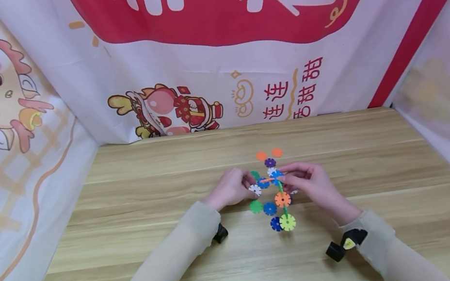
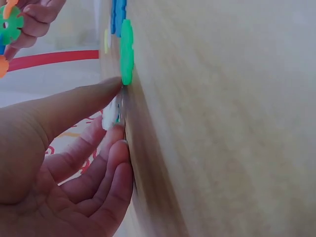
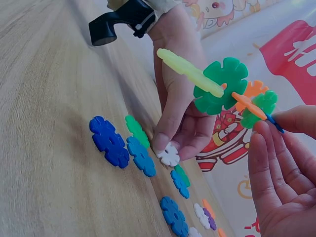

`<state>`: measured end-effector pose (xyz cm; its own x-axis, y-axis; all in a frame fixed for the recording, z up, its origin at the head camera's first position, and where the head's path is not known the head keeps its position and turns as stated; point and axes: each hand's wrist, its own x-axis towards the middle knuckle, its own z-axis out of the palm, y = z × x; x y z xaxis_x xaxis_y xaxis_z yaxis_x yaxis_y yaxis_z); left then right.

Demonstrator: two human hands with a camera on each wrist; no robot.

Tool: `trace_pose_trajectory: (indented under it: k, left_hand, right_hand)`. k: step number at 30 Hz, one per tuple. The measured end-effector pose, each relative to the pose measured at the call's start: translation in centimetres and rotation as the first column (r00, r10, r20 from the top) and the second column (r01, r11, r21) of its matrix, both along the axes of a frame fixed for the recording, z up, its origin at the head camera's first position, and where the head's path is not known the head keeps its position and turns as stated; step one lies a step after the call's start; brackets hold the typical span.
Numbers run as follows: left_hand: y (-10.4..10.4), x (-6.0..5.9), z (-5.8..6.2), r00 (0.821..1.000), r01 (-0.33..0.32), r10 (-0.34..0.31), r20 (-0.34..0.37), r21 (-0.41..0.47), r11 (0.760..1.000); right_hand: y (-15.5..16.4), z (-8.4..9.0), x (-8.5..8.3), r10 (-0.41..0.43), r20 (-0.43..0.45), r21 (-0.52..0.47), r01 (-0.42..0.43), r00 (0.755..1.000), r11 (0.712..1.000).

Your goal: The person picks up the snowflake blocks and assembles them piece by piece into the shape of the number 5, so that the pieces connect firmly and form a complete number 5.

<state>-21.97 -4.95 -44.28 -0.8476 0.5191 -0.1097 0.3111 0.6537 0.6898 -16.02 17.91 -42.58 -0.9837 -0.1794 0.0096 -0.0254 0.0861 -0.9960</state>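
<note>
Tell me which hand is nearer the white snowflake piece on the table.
Left. The left hand pinches the white piece against the table; the right hand is apart from it, raised, holding the joined pieces.

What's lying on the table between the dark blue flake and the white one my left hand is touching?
In the right wrist view, a green flake and a blue flake lie between the dark blue flake and the white flake.

On the counter [image 1: 145,251], loose snowflake discs [image 1: 269,208] lie between the two hands. The left hand [image 1: 229,189] rests at their left, touching one disc [image 1: 255,190]. The right hand [image 1: 308,181] holds the joined disc assembly [image 1: 282,200] above them, at their right. More discs [image 1: 269,155] lie behind.
</note>
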Motion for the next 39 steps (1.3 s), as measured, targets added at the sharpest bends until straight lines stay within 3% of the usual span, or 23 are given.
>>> trace_pose_trajectory:
  k: [5, 10, 18, 24, 29, 36, 39]
  left_hand:
    - [-0.4, 0.1, -0.1, 0.999, -0.01, 0.007, 0.031, 0.083, 0.997]
    - [-0.9, 0.6, 0.1, 0.998, -0.051, 0.042, 0.051, 0.202, 0.978]
    - [-1.7, 2.1, 1.7, 0.996, -0.084, 0.077, 0.034, 0.324, 0.942]
    - [-2.2, 3.3, 2.6, 0.991, -0.122, 0.095, 0.089, 0.377, 0.918]
    - [-2.3, 4.1, 2.8, 0.99, -0.136, 0.112, 0.083, 0.396, 0.908]
    - [-2.1, 4.8, 2.8, 0.979, -0.202, 0.157, 0.133, 0.474, 0.857]
    - [-1.9, 5.1, 3.2, 0.976, -0.213, 0.168, 0.136, 0.488, 0.847]
  right_hand:
    - [0.1, -0.2, -0.1, -0.002, -0.004, 0.003, 0.002, 1.0, 1.0]
    - [0.1, -0.2, -0.1, -0.002, 0.011, 0.012, 0.002, 1.0, 1.0]
    - [0.3, 0.0, -0.3, -0.005, 0.013, 0.008, 0.005, 1.0, 1.0]
    - [0.3, -0.2, -0.4, -0.011, 0.001, 0.012, 0.011, 1.0, 1.0]
    - [0.4, -0.3, -0.4, -0.007, -0.008, 0.015, 0.007, 1.0, 1.0]
    - [0.2, -0.2, -0.2, -0.007, -0.018, 0.025, 0.007, 1.0, 1.0]
    - [0.1, -0.1, 0.0, -0.003, -0.008, 0.022, 0.003, 1.0, 1.0]
